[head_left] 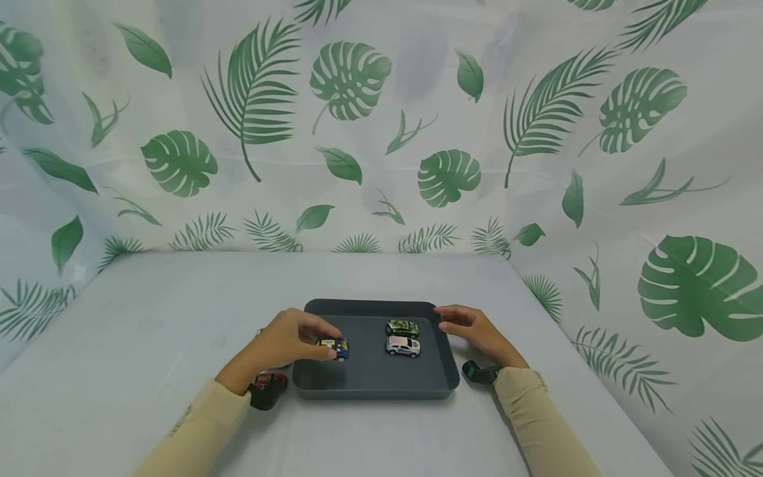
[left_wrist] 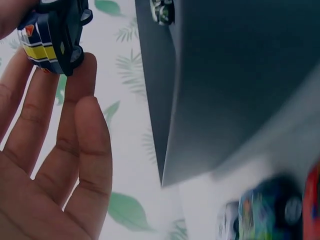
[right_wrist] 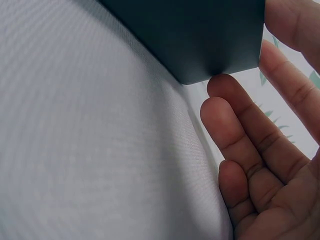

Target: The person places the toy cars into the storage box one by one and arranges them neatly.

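A dark grey tray [head_left: 369, 381] sits on the white table. My left hand [head_left: 292, 341] pinches a blue toy car with a yellow stripe [head_left: 335, 347] over the tray's left part; the left wrist view shows the blue car [left_wrist: 50, 37] between my fingertips, beside the tray [left_wrist: 230, 90]. Inside the tray stand a green camouflage car [head_left: 402, 327] and a white car [head_left: 403, 346]. My right hand [head_left: 471, 329] rests with straight fingers against the tray's far right corner; in the right wrist view its fingers [right_wrist: 235, 130] touch the tray [right_wrist: 200, 35].
A red toy car [head_left: 269, 381] lies on the table left of the tray, under my left wrist. Blurred toy cars [left_wrist: 265, 207] show in the left wrist view. A leaf-patterned curtain [head_left: 369, 132] walls the table at the back and both sides.
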{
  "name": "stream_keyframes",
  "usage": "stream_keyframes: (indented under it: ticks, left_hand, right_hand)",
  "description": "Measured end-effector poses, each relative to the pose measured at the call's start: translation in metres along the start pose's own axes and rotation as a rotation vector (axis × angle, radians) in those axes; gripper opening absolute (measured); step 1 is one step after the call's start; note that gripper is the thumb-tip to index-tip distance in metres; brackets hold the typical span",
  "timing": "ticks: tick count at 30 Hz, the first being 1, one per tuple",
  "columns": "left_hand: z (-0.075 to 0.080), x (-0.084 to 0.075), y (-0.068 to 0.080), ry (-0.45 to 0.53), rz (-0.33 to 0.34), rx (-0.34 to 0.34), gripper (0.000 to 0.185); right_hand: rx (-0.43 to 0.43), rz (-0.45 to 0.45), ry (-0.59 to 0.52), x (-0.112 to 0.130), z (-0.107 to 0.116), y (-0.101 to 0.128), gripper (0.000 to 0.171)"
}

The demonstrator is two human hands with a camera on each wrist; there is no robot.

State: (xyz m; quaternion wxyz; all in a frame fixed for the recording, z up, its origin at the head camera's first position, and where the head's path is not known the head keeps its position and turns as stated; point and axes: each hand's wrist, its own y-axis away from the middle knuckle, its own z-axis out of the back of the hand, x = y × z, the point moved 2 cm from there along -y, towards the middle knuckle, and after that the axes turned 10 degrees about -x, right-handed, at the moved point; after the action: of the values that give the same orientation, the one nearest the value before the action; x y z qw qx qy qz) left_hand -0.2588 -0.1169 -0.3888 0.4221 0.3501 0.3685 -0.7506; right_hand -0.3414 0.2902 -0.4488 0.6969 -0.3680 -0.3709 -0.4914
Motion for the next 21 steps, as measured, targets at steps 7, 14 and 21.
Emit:
stream_keyframes:
  ticks: [7, 14, 21]
  left_hand:
    - [-0.015, -0.004, -0.006, -0.028, 0.023, 0.007, 0.028]
    - [-0.028, -0.008, -0.009, -0.035, 0.036, 0.006, 0.027]
    - [-0.040, -0.009, -0.011, -0.038, 0.034, 0.003, 0.027]
  right_hand:
    - [-0.004, 0.011, 0.012, -0.001, 0.000, 0.000, 0.047]
    - [-0.007, 0.005, 0.016, -0.001, -0.001, -0.001, 0.047]
    - [-0.004, -0.007, 0.001, 0.001, -0.001, 0.000, 0.047]
